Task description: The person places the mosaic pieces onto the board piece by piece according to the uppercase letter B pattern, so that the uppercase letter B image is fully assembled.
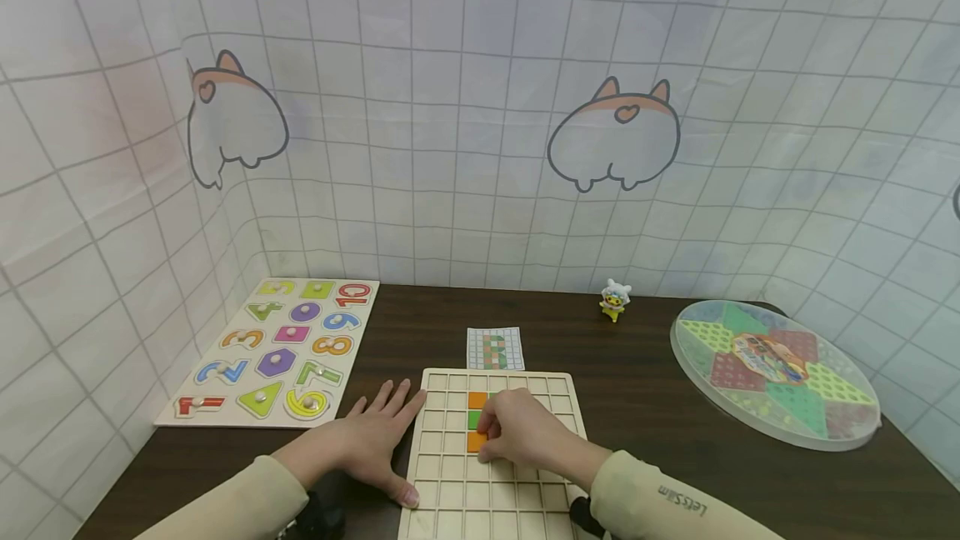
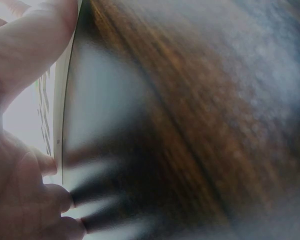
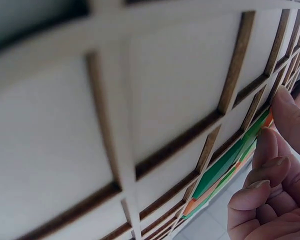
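A pale wooden grid board (image 1: 450, 494) lies on the dark table, with square cells between raised strips. Orange tile (image 1: 477, 400) and green tile (image 1: 474, 420) sit one below the other in its cells; more green and orange shows in the right wrist view. My right hand (image 1: 521, 432) bends over the board and pinches a lower orange tile (image 1: 476, 442) at its cell, with thumb and forefinger at its edges; the hand covers cells to the right. My left hand (image 1: 375, 444) spreads its fingers at the board's left side, the thumb resting on the edge.
Behind the board lies a small printed pattern card (image 1: 495, 349). A number-and-shape puzzle board (image 1: 251, 357) is on the left, a round checkers board (image 1: 776, 373) on the right. One small figurine (image 1: 614, 300) stands near the back curtain (image 1: 465, 215).
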Demonstrator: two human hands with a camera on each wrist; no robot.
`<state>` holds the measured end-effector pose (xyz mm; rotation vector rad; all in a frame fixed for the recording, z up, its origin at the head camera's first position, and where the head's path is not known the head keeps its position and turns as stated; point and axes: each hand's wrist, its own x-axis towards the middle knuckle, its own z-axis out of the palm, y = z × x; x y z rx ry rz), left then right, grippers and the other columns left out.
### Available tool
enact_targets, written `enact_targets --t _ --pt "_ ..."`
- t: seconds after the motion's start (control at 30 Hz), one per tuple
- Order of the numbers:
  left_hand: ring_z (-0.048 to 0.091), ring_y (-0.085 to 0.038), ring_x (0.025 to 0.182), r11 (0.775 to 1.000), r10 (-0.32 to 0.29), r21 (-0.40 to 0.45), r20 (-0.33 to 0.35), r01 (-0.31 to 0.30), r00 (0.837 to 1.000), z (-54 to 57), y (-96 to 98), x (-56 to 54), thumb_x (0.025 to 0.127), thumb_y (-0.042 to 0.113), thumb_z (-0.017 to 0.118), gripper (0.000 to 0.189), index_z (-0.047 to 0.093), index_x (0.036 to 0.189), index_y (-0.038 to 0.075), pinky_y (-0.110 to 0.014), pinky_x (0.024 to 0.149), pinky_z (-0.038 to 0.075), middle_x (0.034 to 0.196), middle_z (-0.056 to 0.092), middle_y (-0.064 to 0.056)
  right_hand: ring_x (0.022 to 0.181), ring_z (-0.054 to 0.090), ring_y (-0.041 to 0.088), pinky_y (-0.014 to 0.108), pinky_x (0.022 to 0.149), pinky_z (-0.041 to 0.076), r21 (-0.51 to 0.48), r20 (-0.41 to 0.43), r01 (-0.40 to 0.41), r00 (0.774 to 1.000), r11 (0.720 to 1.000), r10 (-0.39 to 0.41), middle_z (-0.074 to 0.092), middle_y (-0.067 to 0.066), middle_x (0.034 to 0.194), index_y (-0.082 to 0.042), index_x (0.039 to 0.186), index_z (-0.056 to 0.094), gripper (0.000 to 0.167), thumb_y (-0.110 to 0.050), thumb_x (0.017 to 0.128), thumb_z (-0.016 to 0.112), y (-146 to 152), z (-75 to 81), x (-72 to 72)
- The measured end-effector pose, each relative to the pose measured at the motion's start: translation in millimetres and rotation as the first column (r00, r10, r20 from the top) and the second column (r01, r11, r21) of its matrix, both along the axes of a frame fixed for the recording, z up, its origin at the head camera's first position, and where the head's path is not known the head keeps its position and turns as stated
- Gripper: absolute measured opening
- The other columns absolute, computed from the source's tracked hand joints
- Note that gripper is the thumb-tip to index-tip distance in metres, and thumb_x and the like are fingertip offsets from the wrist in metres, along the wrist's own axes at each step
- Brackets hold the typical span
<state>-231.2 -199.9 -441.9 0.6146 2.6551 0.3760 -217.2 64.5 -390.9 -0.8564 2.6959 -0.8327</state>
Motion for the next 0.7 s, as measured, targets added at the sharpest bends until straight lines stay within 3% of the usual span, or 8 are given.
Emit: enact_targets --t 0.7 --pt "0.001 -0.045 0.159 1.000 0.007 -0.003 0.021 -0.007 1.000 0.7 0.5 -0.8 0.055 0.092 0.071 0.145 0.010 0.166 0.021 -0.074 0.119 0.010 0.173 0.004 -0.019 0.061 0.053 0.001 0.019 0.061 0.048 0.038 -0.098 0.001 0.995 0.999 0.002 0.070 -0.003 0.072 -0.008 0.080 0.076 0.012 -0.010 0.079 0.088 -1.6 -4.1 0.5"
